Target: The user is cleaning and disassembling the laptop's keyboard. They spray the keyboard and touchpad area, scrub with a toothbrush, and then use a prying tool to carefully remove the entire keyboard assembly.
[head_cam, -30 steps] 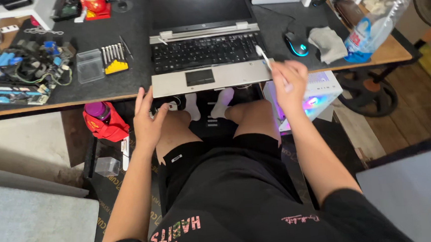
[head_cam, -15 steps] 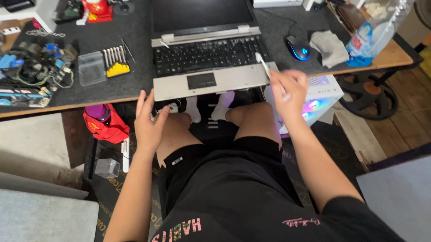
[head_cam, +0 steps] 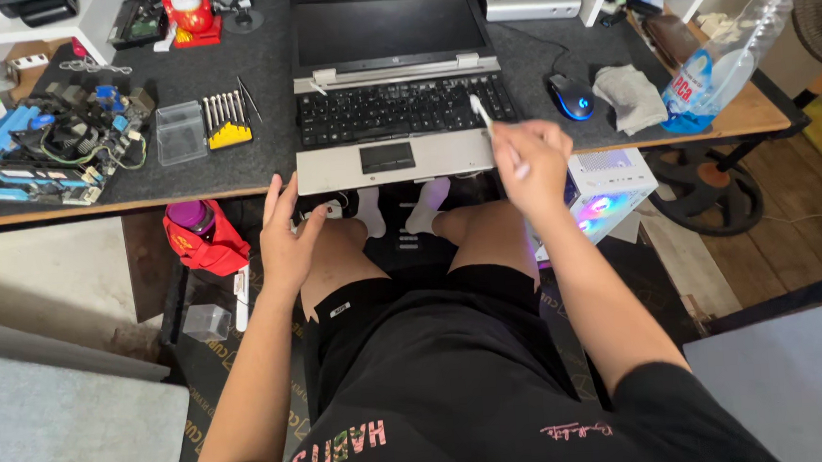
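A silver laptop (head_cam: 397,156) with a black keyboard and a dark screen stands open on a dark desk mat (head_cam: 230,71). My right hand (head_cam: 530,162) is closed around a thin white swab-like stick (head_cam: 482,114), whose tip is over the keyboard's right edge. My left hand (head_cam: 290,238) rests open on my left knee, just below the desk's front edge, holding nothing. I sit with black shorts and white socks under the desk.
A black mouse (head_cam: 571,96), a grey cloth (head_cam: 631,99) and a spray bottle (head_cam: 724,60) lie right of the laptop. A yellow screwdriver-bit holder (head_cam: 226,120), a clear box (head_cam: 182,133) and loose electronics parts (head_cam: 45,149) sit left. A red bag (head_cam: 204,239) and a glowing computer case (head_cam: 608,190) stand underneath.
My right hand has lifted from below the desk edge up toward the keyboard's right side with the stick. The view has shifted slightly; my left hand has stayed on the knee.
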